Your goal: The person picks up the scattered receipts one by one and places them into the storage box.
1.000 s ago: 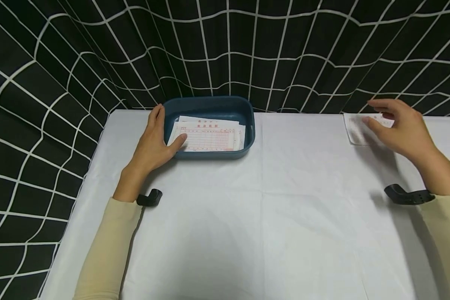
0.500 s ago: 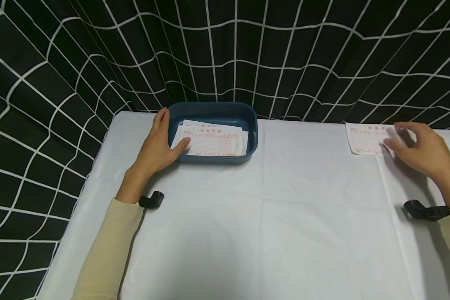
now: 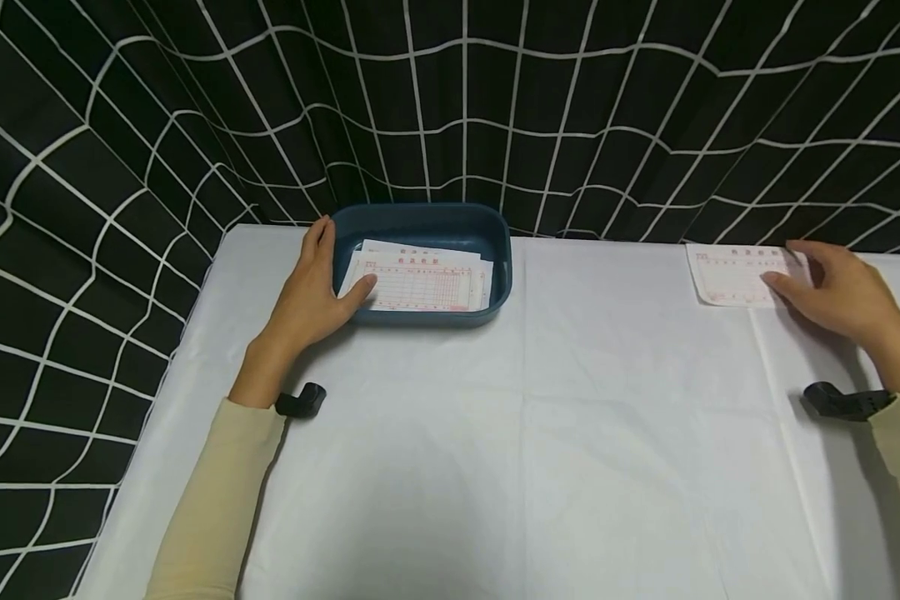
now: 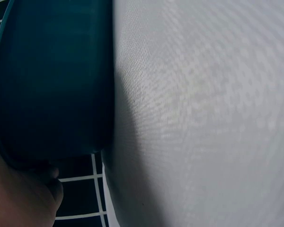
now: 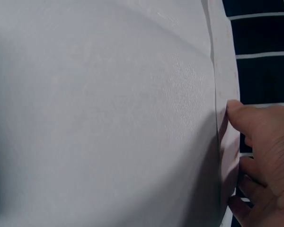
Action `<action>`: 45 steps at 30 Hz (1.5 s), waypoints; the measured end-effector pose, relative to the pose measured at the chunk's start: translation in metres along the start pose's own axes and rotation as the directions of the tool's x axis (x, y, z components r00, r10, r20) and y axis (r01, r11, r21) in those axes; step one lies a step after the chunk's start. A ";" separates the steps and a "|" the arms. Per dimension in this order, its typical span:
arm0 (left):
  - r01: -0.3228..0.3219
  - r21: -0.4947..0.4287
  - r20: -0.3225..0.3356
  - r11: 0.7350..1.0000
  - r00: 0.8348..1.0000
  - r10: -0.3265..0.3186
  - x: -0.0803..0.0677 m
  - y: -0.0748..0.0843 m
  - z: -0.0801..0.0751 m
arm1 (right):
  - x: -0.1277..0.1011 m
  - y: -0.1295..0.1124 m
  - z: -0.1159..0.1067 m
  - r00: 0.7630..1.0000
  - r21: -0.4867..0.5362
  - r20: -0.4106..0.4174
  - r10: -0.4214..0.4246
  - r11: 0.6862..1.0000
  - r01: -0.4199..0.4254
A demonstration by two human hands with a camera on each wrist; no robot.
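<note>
At the left stands a dark blue plastic basket (image 3: 504,292) with several white receipt slips (image 3: 420,283), printed in red, lying inside it. My left hand (image 3: 303,292) grips its left end, thumb over the near rim and fingers along the outer wall. In the left wrist view the side of the basket (image 4: 57,85) fills the left part. Far to the right, another receipt slip (image 3: 731,275) lies at the table's back edge. My right hand (image 3: 843,292) holds its right end with curled fingers, the thumb on the paper. Its thumb and fingers also show on the slip in the right wrist view.
A white cloth (image 3: 525,467) covers the table, with light creases. Behind and to the left rises a black curtain (image 3: 570,108) patterned with white grid lines. Each wrist wears a black camera band (image 3: 300,402).
My right hand has shifted rightward from above the slip and lowered onto its right end, exposing more of the print. The left hand stays on the basket. The head view has tilted slightly.
</note>
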State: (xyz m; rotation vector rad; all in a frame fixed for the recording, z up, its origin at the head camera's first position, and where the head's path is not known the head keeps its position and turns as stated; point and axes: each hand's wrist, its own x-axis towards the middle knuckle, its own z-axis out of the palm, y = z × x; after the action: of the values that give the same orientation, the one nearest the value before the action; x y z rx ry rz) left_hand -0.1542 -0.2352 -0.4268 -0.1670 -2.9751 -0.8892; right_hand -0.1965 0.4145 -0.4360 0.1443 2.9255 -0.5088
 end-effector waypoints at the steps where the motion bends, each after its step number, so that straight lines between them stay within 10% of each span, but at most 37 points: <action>1: 0.000 -0.001 0.000 1.000 1.000 0.000 0.000 0.000 0.000 | -0.001 0.001 -0.001 1.000 -0.003 -0.002 -0.003 1.000 0.003; 16: 0.008 -0.001 0.009 1.000 1.000 -0.008 0.000 0.000 0.000 | -0.006 0.008 -0.004 0.996 -0.041 0.070 0.049 0.998 -0.047; 30: 0.011 -0.004 0.011 1.000 1.000 -0.011 0.000 0.000 0.000 | -0.024 -0.014 -0.013 0.991 0.002 -0.123 0.046 0.999 -0.046; 45: 0.011 -0.009 0.011 1.000 1.000 -0.011 0.000 0.000 0.000 | -0.049 -0.024 -0.023 0.991 -0.001 -0.132 -0.018 1.000 0.018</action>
State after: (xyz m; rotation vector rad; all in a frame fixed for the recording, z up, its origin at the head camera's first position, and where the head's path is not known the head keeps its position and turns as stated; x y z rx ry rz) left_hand -0.1541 -0.2349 -0.4272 -0.1564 -2.9857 -0.9060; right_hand -0.1551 0.3971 -0.3984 0.1572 3.0582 -0.5220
